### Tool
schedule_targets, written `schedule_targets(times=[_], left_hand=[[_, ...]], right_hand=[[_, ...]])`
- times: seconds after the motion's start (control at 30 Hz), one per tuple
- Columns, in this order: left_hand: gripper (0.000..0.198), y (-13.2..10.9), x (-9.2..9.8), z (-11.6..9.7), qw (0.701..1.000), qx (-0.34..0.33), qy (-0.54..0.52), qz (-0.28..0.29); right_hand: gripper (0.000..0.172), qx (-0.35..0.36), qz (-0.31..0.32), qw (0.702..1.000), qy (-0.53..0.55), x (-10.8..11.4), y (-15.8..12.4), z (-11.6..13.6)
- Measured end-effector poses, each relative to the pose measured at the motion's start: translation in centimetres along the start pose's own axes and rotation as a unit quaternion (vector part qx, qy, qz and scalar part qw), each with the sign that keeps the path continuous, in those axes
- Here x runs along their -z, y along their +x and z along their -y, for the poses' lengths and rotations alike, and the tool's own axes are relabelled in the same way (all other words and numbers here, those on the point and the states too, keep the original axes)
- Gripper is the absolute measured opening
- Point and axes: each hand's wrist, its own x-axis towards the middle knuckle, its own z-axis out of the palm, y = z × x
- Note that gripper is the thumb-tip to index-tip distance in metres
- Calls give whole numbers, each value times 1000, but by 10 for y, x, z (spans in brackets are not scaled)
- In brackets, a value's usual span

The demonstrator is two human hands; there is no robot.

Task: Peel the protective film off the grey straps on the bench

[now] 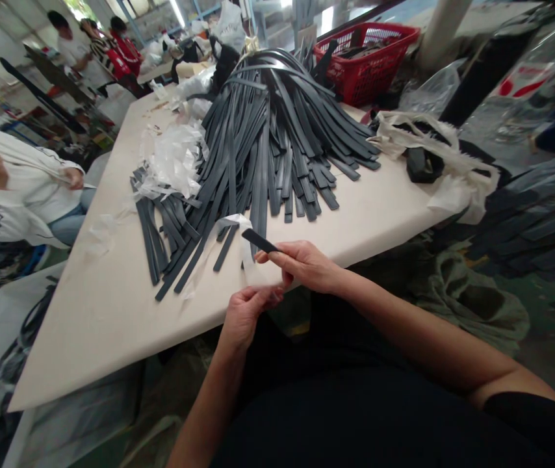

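Observation:
My right hand is closed on a dark grey strip, whose rounded end points up and left. Between my hands hangs a thin white translucent film; my left hand pinches its lower edge just below my right hand. Beyond them a big bundle of dark grey strips fans out over the pale table. A short loose strip lies left of the film. Crumpled white film covers part of the bundle's left side.
Behind the bundle stands a red basket. A white cloth-like bag and a small black object lie at the table's right edge. One person in a white top sits at the left; other people stand far back.

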Motion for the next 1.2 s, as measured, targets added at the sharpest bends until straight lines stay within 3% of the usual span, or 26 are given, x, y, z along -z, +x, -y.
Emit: schedule_targets(times=[0.07, 0.17, 0.33, 0.5, 0.7, 0.93, 1.07, 1.2], left_hand=[[31, 3, -4, -3, 995, -1, -95, -37], [28, 8, -14, -9, 975, -2, -207, -81], [13, 12, -33, -12, 960, 31, -263, -92], [11, 10, -45, -8, 959, 49, -268, -72], [10, 8, -46, -4, 961, 55, -263, -70], [13, 9, -47, -3, 964, 50, -249, -78], [25, 8, -49, 8, 974, 26, -221, -47], [33, 3, -52, 23, 987, -11, -161, -24]], right_hand=[[42, -6, -22, 999, -32, 4, -19, -2], [39, -38, 3, 994, -103, 3, -51, -6], [35, -54, 29, 984, -165, -12, -79, -20], [34, -56, 4, 976, -210, -14, -78, -27], [33, -37, -23, 978, -206, -10, -80, -27], [34, -36, -8, 965, -258, -12, -75, -36], [36, -28, -2, 977, -211, -14, -69, -37], [40, -39, 45, 993, -103, -8, -65, -32]])
